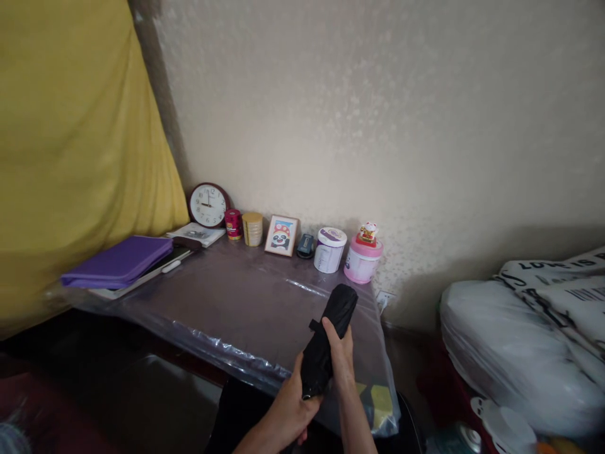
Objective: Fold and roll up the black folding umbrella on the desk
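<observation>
Black fabric, rolled into a short thick bundle that looks like a folded umbrella [316,360], is held in both of the person's bare hands in the head camera's view. It slants from lower left to upper right over the near right part of a table [227,296]; whether it touches the surface, I cannot tell. The left hand [295,400] is closed around its lower end, and the right hand [342,353] wraps its middle from the right, thumb laid along the fabric. A small black tab [314,325] sticks out from its left side, just beside that thumb.

The table wears a clear plastic cover, shiny along the front edge. Along the wall [331,126], from left to right, stand a round clock [208,205], a red tin [232,225], a yellow-lidded container [252,229], a framed panda picture [282,236], a small dark blue object [305,246], a white tub [329,251] and a pink-lidded tub [362,261] — this last one topped by a cat figurine [367,234]. At the left lies a purple folder [118,260], near a hanging yellow cloth [80,139]. To the right, well apart from the hands, sits a bulging white plastic bag [510,353].
</observation>
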A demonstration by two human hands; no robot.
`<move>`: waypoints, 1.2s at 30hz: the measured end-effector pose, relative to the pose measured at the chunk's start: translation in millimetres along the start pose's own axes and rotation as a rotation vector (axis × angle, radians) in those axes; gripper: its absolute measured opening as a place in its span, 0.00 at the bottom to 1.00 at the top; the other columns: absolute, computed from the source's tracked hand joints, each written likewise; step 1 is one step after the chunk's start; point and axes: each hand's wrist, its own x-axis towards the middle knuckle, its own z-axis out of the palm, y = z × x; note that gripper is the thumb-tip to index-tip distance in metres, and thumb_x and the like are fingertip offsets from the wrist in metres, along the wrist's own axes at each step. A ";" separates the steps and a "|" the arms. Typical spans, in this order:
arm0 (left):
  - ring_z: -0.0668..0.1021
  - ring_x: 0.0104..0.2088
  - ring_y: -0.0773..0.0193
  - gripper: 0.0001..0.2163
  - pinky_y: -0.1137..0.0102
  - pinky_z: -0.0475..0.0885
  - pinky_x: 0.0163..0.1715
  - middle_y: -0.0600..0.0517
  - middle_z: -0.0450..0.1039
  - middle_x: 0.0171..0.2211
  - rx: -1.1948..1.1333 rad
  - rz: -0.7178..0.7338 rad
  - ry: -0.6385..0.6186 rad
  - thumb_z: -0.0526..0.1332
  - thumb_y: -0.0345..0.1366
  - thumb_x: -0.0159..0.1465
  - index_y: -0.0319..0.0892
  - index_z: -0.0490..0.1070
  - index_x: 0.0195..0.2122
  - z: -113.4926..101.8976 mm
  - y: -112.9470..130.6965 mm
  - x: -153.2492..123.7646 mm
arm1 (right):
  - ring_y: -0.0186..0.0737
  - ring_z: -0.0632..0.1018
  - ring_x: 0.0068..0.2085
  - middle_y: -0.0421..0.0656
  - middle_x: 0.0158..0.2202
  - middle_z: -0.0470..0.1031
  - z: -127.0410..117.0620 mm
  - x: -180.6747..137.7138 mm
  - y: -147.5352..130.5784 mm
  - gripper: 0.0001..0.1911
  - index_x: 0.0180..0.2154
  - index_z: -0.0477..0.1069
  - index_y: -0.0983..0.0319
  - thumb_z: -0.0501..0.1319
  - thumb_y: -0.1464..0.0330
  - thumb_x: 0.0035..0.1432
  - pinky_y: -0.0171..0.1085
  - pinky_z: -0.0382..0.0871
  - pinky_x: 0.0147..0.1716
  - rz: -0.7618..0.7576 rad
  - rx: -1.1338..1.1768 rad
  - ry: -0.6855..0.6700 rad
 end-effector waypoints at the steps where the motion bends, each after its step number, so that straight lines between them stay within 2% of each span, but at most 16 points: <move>1: 0.64 0.09 0.74 0.32 0.78 0.61 0.07 0.57 0.67 0.22 0.028 0.003 0.019 0.52 0.33 0.56 0.47 0.35 0.59 -1.7 -0.9 1.3 | 0.44 0.75 0.38 0.45 0.37 0.73 -1.4 2.6 0.7 0.32 0.46 0.64 0.64 0.64 0.54 0.40 0.39 0.68 0.37 -0.049 -0.062 0.016; 6: 0.66 0.09 0.73 0.31 0.78 0.61 0.07 0.54 0.70 0.24 0.117 -0.012 -0.004 0.50 0.31 0.55 0.50 0.40 0.59 -15.6 2.4 4.3 | 0.52 0.65 0.52 0.53 0.50 0.65 -10.2 16.4 12.4 0.38 0.52 0.61 0.64 0.63 0.54 0.41 0.48 0.56 0.50 -0.472 -0.435 0.114; 8: 0.66 0.09 0.72 0.32 0.79 0.60 0.07 0.54 0.70 0.24 0.146 -0.018 -0.007 0.51 0.30 0.54 0.50 0.41 0.59 -20.7 5.7 4.9 | 0.52 0.62 0.53 0.54 0.52 0.62 -12.2 20.1 18.8 0.32 0.50 0.64 0.64 0.61 0.55 0.45 0.50 0.54 0.51 -0.636 -0.563 0.111; 11: 0.68 0.10 0.71 0.32 0.78 0.60 0.09 0.54 0.70 0.23 0.214 -0.028 -0.011 0.51 0.29 0.54 0.50 0.41 0.59 -26.0 7.6 7.4 | 0.46 0.66 0.49 0.49 0.48 0.66 -11.9 23.1 26.3 0.18 0.44 0.70 0.59 0.55 0.58 0.53 0.46 0.58 0.50 -0.775 -0.625 -0.030; 14: 0.68 0.11 0.69 0.32 0.77 0.60 0.10 0.53 0.70 0.24 0.295 -0.065 0.006 0.50 0.29 0.54 0.48 0.42 0.59 -28.6 5.0 12.2 | 0.40 0.70 0.42 0.45 0.40 0.70 -9.2 24.7 30.0 0.14 0.37 0.73 0.58 0.52 0.61 0.57 0.41 0.61 0.46 -0.766 -0.595 -0.165; 17: 0.67 0.11 0.70 0.33 0.76 0.61 0.11 0.51 0.71 0.26 0.337 -0.095 0.035 0.51 0.29 0.53 0.44 0.39 0.60 -29.3 0.4 17.2 | 0.38 0.71 0.38 0.44 0.34 0.70 -6.7 26.4 31.5 0.12 0.33 0.72 0.59 0.52 0.61 0.57 0.37 0.63 0.42 -0.712 -0.511 -0.244; 19: 0.70 0.14 0.69 0.36 0.75 0.63 0.16 0.49 0.72 0.29 0.375 -0.087 0.065 0.52 0.28 0.53 0.42 0.34 0.61 -29.2 -2.4 19.5 | 0.37 0.70 0.36 0.43 0.32 0.69 -6.6 27.8 32.8 0.12 0.30 0.71 0.60 0.53 0.62 0.56 0.36 0.63 0.40 -0.671 -0.431 -0.232; 22: 0.74 0.25 0.66 0.39 0.74 0.65 0.27 0.49 0.73 0.32 0.519 -0.019 0.122 0.54 0.28 0.53 0.41 0.28 0.61 -28.5 -4.9 21.2 | 0.36 0.70 0.32 0.41 0.29 0.68 -9.1 29.4 36.0 0.12 0.28 0.69 0.61 0.54 0.60 0.54 0.34 0.64 0.35 -0.573 -0.317 -0.179; 25: 0.74 0.30 0.64 0.38 0.73 0.63 0.30 0.50 0.74 0.31 0.702 0.002 0.130 0.52 0.28 0.54 0.41 0.28 0.61 -27.3 -5.7 21.4 | 0.33 0.69 0.26 0.38 0.25 0.67 -13.4 29.2 38.2 0.13 0.27 0.69 0.61 0.55 0.58 0.52 0.33 0.64 0.29 -0.433 -0.237 -0.218; 27: 0.74 0.31 0.62 0.37 0.73 0.63 0.30 0.49 0.74 0.31 0.794 0.003 0.112 0.52 0.28 0.55 0.41 0.30 0.62 -26.7 -6.0 21.4 | 0.33 0.69 0.24 0.36 0.23 0.67 -15.8 28.3 38.2 0.13 0.27 0.70 0.61 0.57 0.58 0.51 0.33 0.64 0.28 -0.366 -0.188 -0.256; 29: 0.74 0.32 0.61 0.35 0.72 0.63 0.31 0.48 0.74 0.31 0.861 0.004 0.099 0.51 0.29 0.56 0.41 0.31 0.62 -26.4 -6.4 21.6 | 0.33 0.70 0.25 0.37 0.24 0.69 -17.5 27.6 37.1 0.13 0.27 0.71 0.61 0.58 0.57 0.49 0.33 0.66 0.29 -0.329 -0.133 -0.292; 33: 0.75 0.34 0.58 0.34 0.70 0.63 0.32 0.45 0.74 0.34 0.958 -0.010 0.091 0.50 0.30 0.57 0.40 0.30 0.62 -25.8 -7.2 22.3 | 0.36 0.72 0.31 0.41 0.32 0.71 -21.1 27.7 34.3 0.13 0.32 0.74 0.59 0.60 0.58 0.47 0.36 0.69 0.32 -0.337 -0.085 -0.392; 36: 0.75 0.35 0.58 0.35 0.69 0.64 0.33 0.44 0.74 0.35 1.008 -0.014 0.088 0.49 0.28 0.57 0.40 0.29 0.62 -24.3 -5.6 22.8 | 0.36 0.72 0.30 0.41 0.31 0.70 -26.8 26.4 31.7 0.12 0.31 0.74 0.59 0.60 0.59 0.48 0.36 0.69 0.32 -0.373 -0.097 -0.425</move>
